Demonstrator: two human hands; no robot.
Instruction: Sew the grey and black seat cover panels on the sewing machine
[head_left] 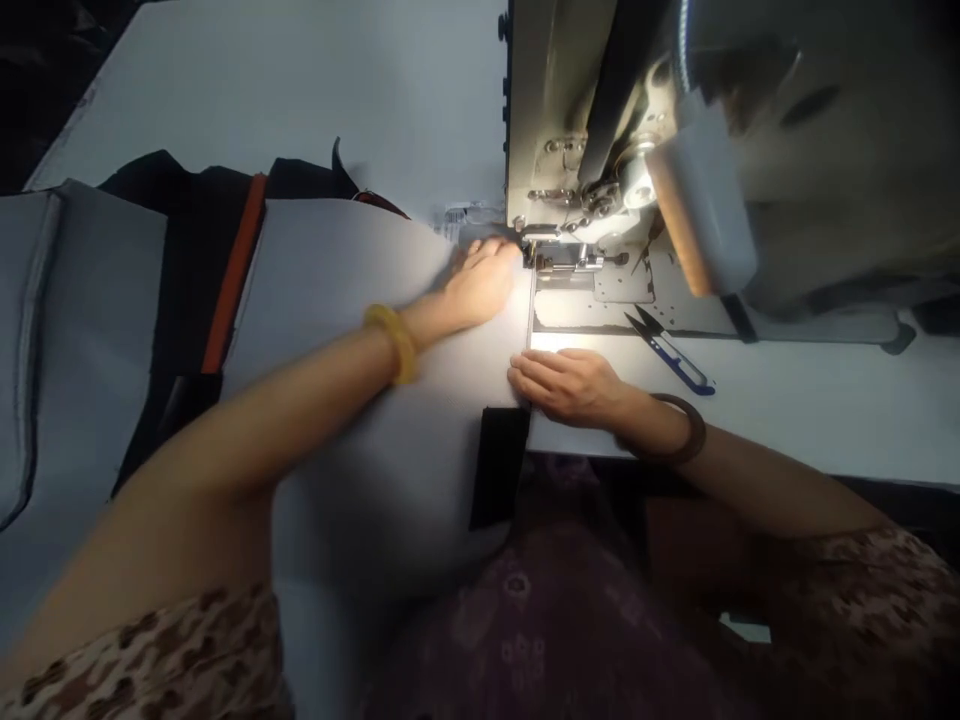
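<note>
A large pale fabric panel (330, 290) lies under the sewing machine's presser foot (531, 252), its right edge lined up below the needle area. My left hand (484, 283) rests on this panel just left of the foot, palm down and fingers laid on the cloth. Nearer to me, my right hand (570, 385) lies across the panel's right edge, fingers extended together over it; its thumb is hidden. A black strip (500, 465) shows at the panel's edge below the right hand.
Blue-handled thread snips (671, 352) lie on the white table (810, 400) to the right. A lamp (705, 200) hangs beside the sewing machine (570, 90). Black fabric with an orange strip (234, 275) and another padded pale piece (30, 330) spread out at the left.
</note>
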